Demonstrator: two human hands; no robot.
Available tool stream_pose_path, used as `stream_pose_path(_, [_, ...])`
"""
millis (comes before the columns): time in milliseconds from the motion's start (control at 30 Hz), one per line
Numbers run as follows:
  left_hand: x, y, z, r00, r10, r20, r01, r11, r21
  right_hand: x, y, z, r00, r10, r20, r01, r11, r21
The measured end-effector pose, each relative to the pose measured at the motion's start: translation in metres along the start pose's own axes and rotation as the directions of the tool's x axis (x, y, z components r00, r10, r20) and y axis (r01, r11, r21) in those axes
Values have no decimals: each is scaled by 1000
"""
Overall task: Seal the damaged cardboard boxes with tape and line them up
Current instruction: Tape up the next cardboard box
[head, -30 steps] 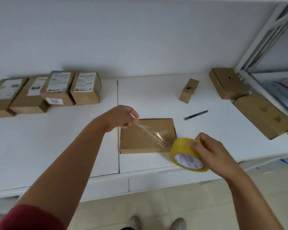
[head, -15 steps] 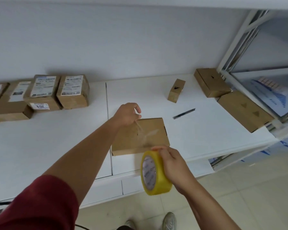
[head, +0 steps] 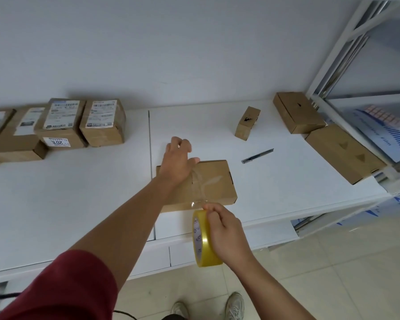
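Observation:
A flat cardboard box [head: 214, 183] lies near the front edge of the white table [head: 79, 192]. My left hand [head: 179, 159] rests on the box's far left part, fingers reaching over its back edge, pressing the end of a clear tape strip [head: 200, 181] down. The strip runs across the box top to the yellow tape roll [head: 203, 240], which my right hand [head: 224, 229] grips just off the table's front edge. A row of several sealed, labelled boxes [head: 102, 122] stands at the back left.
A small box with a torn hole [head: 247, 123] stands at the back middle; two larger boxes [head: 297, 112] [head: 343, 153] lie at the right. A dark utility knife [head: 256, 155] lies right of the flat box. A white metal shelf frame [head: 346, 49] rises at right.
My left hand went from pinching the tape end in the air to laying it on the box's far edge. My right hand drew the roll toward me past the front edge.

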State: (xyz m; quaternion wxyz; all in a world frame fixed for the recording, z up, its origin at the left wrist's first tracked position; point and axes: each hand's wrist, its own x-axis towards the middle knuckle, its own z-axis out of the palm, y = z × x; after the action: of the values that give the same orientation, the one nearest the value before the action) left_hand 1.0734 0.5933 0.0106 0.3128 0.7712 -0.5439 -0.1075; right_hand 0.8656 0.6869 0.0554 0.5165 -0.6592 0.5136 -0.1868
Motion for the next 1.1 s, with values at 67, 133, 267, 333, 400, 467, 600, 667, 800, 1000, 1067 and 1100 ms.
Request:
stream_pose_path(67, [-3,5,-1,999,39,12,-40,984,173,2,2,0,1000,0,-1,0,1000,4])
stream_pose_path(133, [-8,9,-5,996,31,83,-57,943,329,4,4,0,1000,6,3,-6,1000,3])
stream_pose_path(267, [-23,2,-11,962,-72,265,-10,955,297,6,10,0,999,48,11,-48,999,1])
stream_pose_path(333, [-34,-2,-15,978,-47,205,9,983,183,7,13,0,998,62,8,-62,998,14])
stream_pose_path(400, [-44,-3,-21,991,35,127,-49,993,108,8,13,-1,998,62,12,-62,998,17])
stream_pose_path(467, [-51,-2,-31,976,112,188,-124,991,54,9,14,-2,998,65,13,-65,997,30])
stream_pose_path(600, [-63,-4,-44,847,26,532,-144,973,181,11,14,-3,998,65,1,-65,997,42])
stream_pose_path(667, [-68,-5,-47,768,-61,637,-167,942,290,9,15,-4,999,45,18,-46,999,13])
stream_pose_path(800, [-64,-9,-51,680,-147,718,-190,911,366,6,21,-5,1000,-3,28,4,999,-46])
stream_pose_path(1000, [-76,-13,-38,767,-96,635,-233,880,414,9,26,-13,999,26,24,-26,1000,-1])
stream_pose_path(1067, [-81,-13,-35,840,-21,542,-221,899,378,6,24,-16,999,19,27,-21,999,43])
stream_pose_path(1100, [-81,-14,-37,869,-6,495,-203,908,367,4,21,-19,1000,13,21,-15,998,65])
